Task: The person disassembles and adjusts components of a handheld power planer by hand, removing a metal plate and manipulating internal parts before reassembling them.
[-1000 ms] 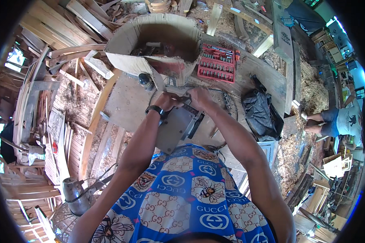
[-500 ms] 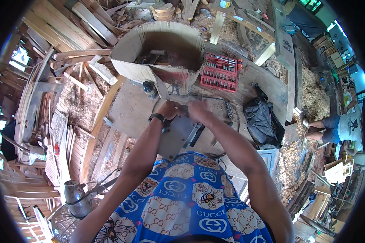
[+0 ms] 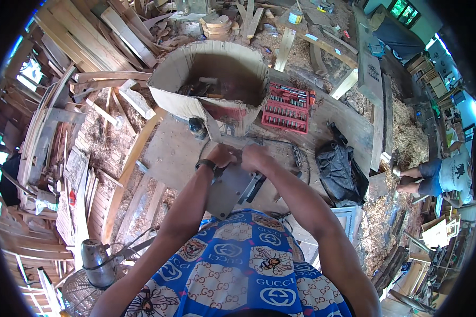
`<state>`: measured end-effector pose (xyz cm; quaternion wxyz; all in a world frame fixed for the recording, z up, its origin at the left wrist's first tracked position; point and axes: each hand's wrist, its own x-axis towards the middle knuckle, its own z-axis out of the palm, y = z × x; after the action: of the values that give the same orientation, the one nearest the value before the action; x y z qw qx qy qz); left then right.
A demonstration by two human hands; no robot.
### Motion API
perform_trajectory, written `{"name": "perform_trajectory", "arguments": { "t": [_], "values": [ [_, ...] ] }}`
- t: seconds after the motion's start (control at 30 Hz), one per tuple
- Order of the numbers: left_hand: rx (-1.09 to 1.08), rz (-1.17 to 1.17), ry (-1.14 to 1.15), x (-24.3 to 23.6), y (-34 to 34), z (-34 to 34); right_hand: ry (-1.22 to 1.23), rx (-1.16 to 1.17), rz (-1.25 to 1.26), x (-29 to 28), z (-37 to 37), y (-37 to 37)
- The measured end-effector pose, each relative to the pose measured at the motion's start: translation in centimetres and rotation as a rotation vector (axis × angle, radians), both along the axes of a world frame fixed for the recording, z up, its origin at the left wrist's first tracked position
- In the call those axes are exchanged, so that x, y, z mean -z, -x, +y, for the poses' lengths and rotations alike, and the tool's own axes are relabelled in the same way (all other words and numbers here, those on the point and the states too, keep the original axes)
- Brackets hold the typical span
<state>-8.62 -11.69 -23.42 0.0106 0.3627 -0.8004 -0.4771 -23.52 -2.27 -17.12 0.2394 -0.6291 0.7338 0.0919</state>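
A flat grey metal plate (image 3: 226, 190) lies in front of me, its near end close to my shirt. My left hand (image 3: 221, 155), with a dark band at the wrist, is closed at the plate's far end. Right beside it, my right hand (image 3: 254, 157) is curled, its fingers mostly hidden behind its back. Something small and dark sits between the two hands, too hidden to name. Along the plate's right side runs a black and silver metal bar (image 3: 253, 188). Beyond the hands stands a cardboard box (image 3: 232, 113) with loose items inside.
A red socket set case (image 3: 285, 108) lies open right of the box. A black bag (image 3: 342, 171) rests on the right, and a dark round-topped object (image 3: 197, 128) stands by the box. A fan (image 3: 98, 267) is at lower left. Another person (image 3: 444, 173) is at far right.
The whole view has shifted, so the surroundings sit slightly lower. Both hands stay together at the plate's far end, with the right hand's fingers turned slightly.
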Motion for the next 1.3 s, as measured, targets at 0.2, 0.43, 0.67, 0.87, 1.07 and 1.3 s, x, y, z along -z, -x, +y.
{"name": "perform_trajectory", "arguments": {
  "t": [0.2, 0.43, 0.67, 0.87, 1.07, 1.3],
  "values": [
    [0.021, 0.035, 0.055, 3.4, -0.9, -0.7, 0.188, 0.006, 0.013, 1.7, -0.9, 0.1],
    [-0.038, 0.128, -0.005, 0.3, -0.4, 0.4, -0.153, -0.085, -0.058, -1.2, -0.5, 0.0],
    [-0.044, 0.048, -0.030, 1.3, -0.7, -0.2, 0.267, -0.039, 0.022, 2.4, -0.3, 1.1],
    [-0.080, 0.061, -0.051, -1.9, 0.2, 1.3, 0.154, -0.104, 0.012, 0.9, 0.8, 1.3],
    [0.006, 0.061, 0.054, 0.4, -0.4, 0.1, 0.193, -0.083, -0.013, 0.6, 0.8, 1.2],
    [-0.026, 0.100, -0.057, 0.5, -0.3, 0.4, 0.124, -0.072, -0.060, 1.2, 0.4, 1.6]
  ]
}}
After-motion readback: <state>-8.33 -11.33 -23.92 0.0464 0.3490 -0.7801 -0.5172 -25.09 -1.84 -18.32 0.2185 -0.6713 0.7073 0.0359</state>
